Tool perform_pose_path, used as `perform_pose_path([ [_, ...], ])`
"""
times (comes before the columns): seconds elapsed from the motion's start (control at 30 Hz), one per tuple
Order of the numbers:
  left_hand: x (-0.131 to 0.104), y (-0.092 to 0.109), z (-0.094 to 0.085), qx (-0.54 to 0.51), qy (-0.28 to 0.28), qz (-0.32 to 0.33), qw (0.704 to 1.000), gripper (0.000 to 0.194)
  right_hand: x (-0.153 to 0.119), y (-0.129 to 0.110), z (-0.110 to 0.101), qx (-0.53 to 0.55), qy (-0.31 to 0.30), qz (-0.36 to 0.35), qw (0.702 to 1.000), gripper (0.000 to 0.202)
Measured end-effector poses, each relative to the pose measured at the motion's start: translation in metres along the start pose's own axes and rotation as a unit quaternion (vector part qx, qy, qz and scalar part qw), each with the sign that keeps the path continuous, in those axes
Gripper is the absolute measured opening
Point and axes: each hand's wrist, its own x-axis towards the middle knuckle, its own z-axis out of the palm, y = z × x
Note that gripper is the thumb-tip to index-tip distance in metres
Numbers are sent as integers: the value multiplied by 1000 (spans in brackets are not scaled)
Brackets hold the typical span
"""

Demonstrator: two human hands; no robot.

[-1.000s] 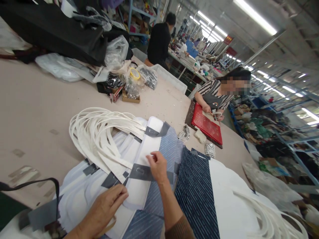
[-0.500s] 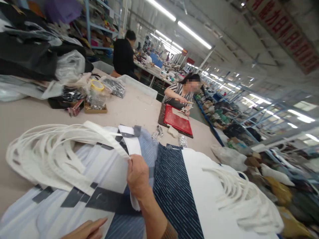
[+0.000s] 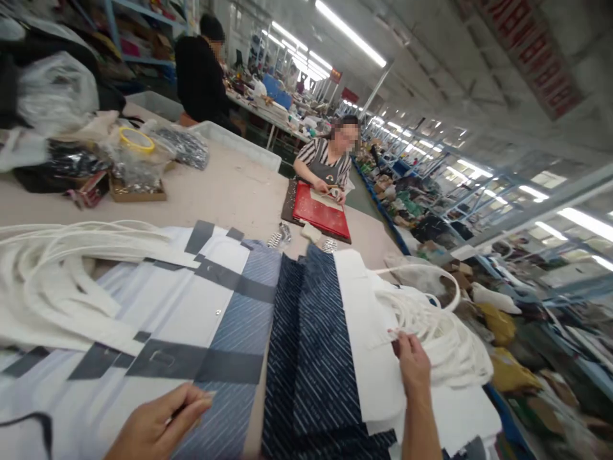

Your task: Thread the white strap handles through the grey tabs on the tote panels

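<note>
My right hand (image 3: pixel 410 363) pinches the edge of a white fabric panel (image 3: pixel 364 332) that lies on the dark navy striped pile (image 3: pixel 306 358) at the right, beside a heap of white handles (image 3: pixel 431 319). My left hand (image 3: pixel 158 425) rests at the bottom on the light blue striped pile (image 3: pixel 230 319), fingers curled around what looks like a thin tool. That pile carries white panels with grey tape strips (image 3: pixel 201 364). A big bundle of white handles (image 3: pixel 62 281) spreads to the left.
On the beige table (image 3: pixel 230 191) stand a cardboard box of small parts (image 3: pixel 136 188), plastic bags and a yellow tape roll (image 3: pixel 136 138). A seated person (image 3: pixel 325 163) works on a red board (image 3: pixel 320 217). Another person (image 3: pixel 198 70) stands behind a white bin (image 3: pixel 239 144).
My right hand has carried the white panel from the light blue pile over to the navy pile at the right. The view has swung right; my left hand stays low.
</note>
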Motion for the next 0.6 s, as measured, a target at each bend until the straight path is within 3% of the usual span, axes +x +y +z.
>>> perform_pose_path([
  [0.07, 5, 16, -5, 22, -12, 49, 998, 47, 2, 25, -19, -165, -17, 39, 985, 37],
  [0.13, 11, 31, -11, 60, 1, 108, 992, 45, -8, 26, -20, -259, -17, 32, 965, 40],
  [0.2, 16, 40, -14, 101, 26, 177, 979, 44, -35, 1, -3, -224, -44, -13, 973, 45],
  [0.27, 18, 44, -16, 141, 45, 236, 960, 43, -77, -43, 29, -95, -133, -90, 982, 41],
  [0.33, 18, 44, -17, 178, 52, 269, 945, 42, -124, -89, 66, 18, -279, -202, 939, 27],
  [0.4, 16, 43, -19, 206, 52, 285, 935, 41, -165, -127, 99, 68, -374, -318, 869, 21],
  [0.5, 14, 40, -23, 229, 49, 298, 926, 41, -201, -155, 130, 80, -406, -451, 791, 19],
  [0.6, 11, 33, -27, 225, 46, 288, 930, 41, -210, -160, 147, 63, -405, -507, 758, 16],
])
